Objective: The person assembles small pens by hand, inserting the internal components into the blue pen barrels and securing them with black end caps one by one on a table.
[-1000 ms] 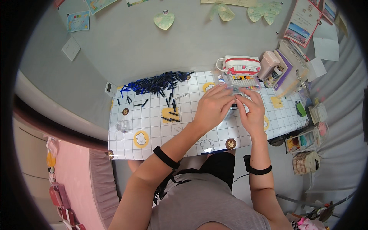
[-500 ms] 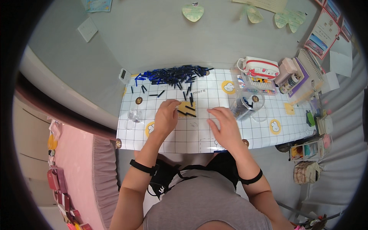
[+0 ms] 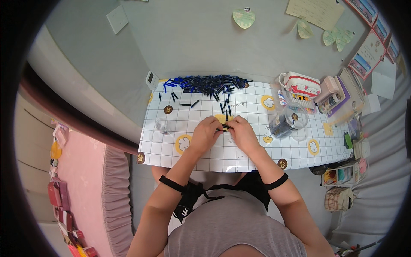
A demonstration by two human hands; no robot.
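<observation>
My left hand (image 3: 206, 133) and my right hand (image 3: 242, 134) meet over the middle of the table. Their fingertips close from either side on a few short dark tubes that look like ink cartridges (image 3: 225, 126). How many are held is hidden by the fingers. Just beyond, more loose cartridges lie on the cloth, one of them (image 3: 226, 115) close to my fingertips. A large heap of dark blue and black cartridges (image 3: 209, 84) spreads along the back of the table by the wall.
To the right, a clear round tub (image 3: 295, 122) contains more dark cartridges. A small clear cup (image 3: 163, 125) stands at left. Behind the tub are a white-and-red pencil case (image 3: 302, 84), notebooks and pens. A small white timer (image 3: 151, 80) leans at the back left corner.
My right hand has moved left from beside the tub to join my left hand. Both now close on the cartridges that lay on the yellow patch. The whole view has shifted slightly.
</observation>
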